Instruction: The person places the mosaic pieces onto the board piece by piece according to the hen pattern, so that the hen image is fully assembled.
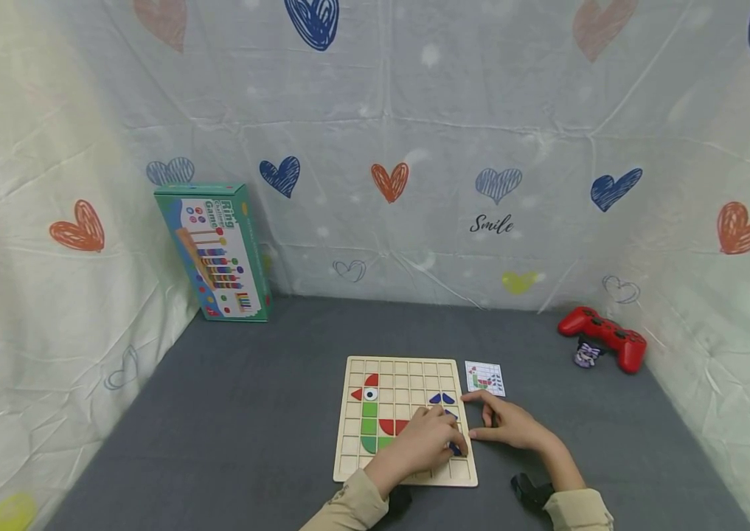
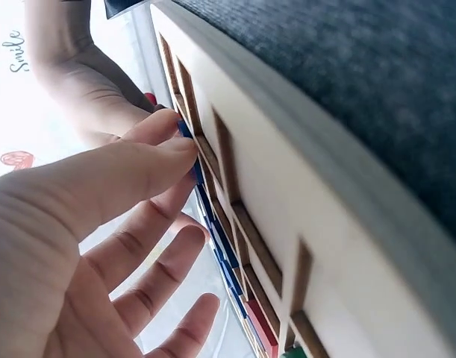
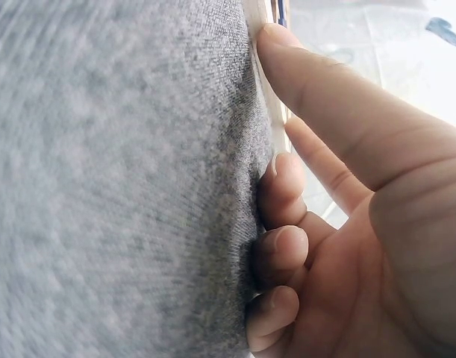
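Note:
A wooden grid board (image 1: 408, 380) lies on the dark cloth, with coloured flat pieces set in its cells. Down its left side run green pieces (image 1: 369, 425), a round white eye piece (image 1: 370, 394) and red pieces (image 1: 393, 427). My left hand (image 1: 422, 442) reaches over the lower right of the board and pinches a blue piece (image 2: 197, 168) between thumb and forefinger at the grid. More blue pieces (image 1: 448, 399) sit farther up that side, partly covered by the hand. Thumb and forefinger of my right hand (image 1: 512, 425) touch the board's right edge; its other fingers are bent against the cloth.
A small printed pattern card (image 1: 484, 378) lies just beyond the board's right corner. At the back right are a red game controller (image 1: 603, 337) and a small purple figure (image 1: 587, 354). A green game box (image 1: 215, 254) leans against the back-left curtain.

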`<state>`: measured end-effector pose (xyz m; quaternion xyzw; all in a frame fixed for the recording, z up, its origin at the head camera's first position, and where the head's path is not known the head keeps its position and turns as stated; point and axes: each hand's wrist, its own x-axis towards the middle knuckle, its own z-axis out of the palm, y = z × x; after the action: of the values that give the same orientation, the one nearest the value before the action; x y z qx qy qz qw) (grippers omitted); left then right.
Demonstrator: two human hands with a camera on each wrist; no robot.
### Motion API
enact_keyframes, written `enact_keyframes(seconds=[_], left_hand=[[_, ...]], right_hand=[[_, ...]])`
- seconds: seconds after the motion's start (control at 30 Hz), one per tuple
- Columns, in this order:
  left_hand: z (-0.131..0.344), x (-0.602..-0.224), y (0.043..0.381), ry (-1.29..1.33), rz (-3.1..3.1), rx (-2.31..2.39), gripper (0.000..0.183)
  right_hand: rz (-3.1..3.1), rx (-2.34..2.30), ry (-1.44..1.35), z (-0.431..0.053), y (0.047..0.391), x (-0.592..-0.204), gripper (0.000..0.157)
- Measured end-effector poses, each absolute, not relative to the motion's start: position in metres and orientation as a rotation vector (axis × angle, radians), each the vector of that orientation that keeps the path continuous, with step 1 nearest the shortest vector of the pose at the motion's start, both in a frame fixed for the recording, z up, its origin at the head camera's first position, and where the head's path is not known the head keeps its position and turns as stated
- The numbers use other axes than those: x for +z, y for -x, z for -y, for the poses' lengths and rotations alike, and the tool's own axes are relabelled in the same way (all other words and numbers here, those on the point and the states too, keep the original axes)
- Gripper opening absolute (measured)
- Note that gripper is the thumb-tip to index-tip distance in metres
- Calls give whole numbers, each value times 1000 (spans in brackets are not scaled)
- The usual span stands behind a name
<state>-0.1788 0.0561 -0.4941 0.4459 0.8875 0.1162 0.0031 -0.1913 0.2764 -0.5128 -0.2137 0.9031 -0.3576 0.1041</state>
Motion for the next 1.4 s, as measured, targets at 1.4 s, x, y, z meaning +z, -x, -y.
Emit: enact_keyframes(seconds=[1.4], left_hand=[[-49,-495,178,-1401,-2773,349,17]], right_hand=[[-2656,-1067,624,-277,191,-511,55]])
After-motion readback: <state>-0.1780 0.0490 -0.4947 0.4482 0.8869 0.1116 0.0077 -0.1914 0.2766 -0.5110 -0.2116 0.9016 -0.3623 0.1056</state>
